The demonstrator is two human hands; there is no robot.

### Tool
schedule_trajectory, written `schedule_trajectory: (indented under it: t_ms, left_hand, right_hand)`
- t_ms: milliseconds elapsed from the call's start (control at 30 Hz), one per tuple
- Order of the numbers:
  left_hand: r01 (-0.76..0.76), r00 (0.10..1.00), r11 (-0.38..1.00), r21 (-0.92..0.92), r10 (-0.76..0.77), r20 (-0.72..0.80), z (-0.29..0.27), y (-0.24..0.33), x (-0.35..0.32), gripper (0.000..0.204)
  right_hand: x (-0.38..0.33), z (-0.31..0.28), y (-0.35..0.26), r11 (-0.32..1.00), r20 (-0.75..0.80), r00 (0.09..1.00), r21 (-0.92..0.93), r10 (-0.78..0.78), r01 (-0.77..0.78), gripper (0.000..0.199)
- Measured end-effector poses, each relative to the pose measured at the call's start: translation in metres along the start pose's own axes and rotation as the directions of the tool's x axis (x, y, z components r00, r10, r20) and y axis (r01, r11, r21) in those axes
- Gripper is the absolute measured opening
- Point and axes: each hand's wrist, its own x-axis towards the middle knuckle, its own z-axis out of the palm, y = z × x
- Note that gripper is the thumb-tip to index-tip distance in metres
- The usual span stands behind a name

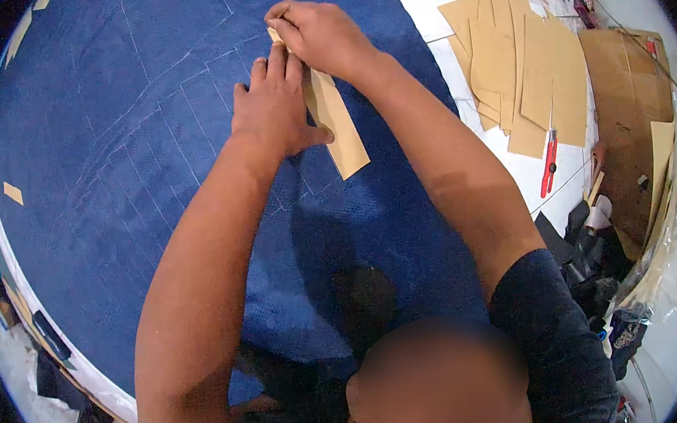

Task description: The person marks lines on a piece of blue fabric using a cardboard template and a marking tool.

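Observation:
A long tan cardboard strip lies at an angle on a dark blue fabric marked with pale chalk lines. My left hand rests flat on the fabric, its thumb pressing the strip's middle. My right hand is curled over the strip's far end, fingers pinched on it. A pale tip shows at its fingertips. Whether it also holds a marking tool is hidden.
A pile of tan cardboard pattern pieces lies on the white table at the right, with a red-handled cutter below it. Brown cardboard sheets, plastic wrap and dark scraps crowd the right edge. A small tan scrap sits on the fabric's left side.

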Motion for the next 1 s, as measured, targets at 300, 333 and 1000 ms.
schedule_trajectory:
  t_ms: [300,333,1000]
  left_hand:
    - [0.004,1.000,1.000,-0.017,-0.004,0.020,0.002,-0.001,0.002,0.126]
    - [0.005,1.000,1.000,-0.014,-0.005,0.012,0.003,-0.002,0.002,0.126]
    - [0.001,0.999,1.000,0.028,-0.002,0.054,-0.005,0.002,0.005,0.130]
  right_hand:
    - [0.001,-0.001,0.001,0.997,0.029,0.999,-0.069,-0.044,0.046,0.030]
    - [0.001,0.000,0.000,0.996,0.009,0.999,-0.068,-0.049,0.050,0.031]
    - [0.003,-0.013,0.011,0.998,-0.066,0.997,-0.063,0.026,-0.030,0.032]
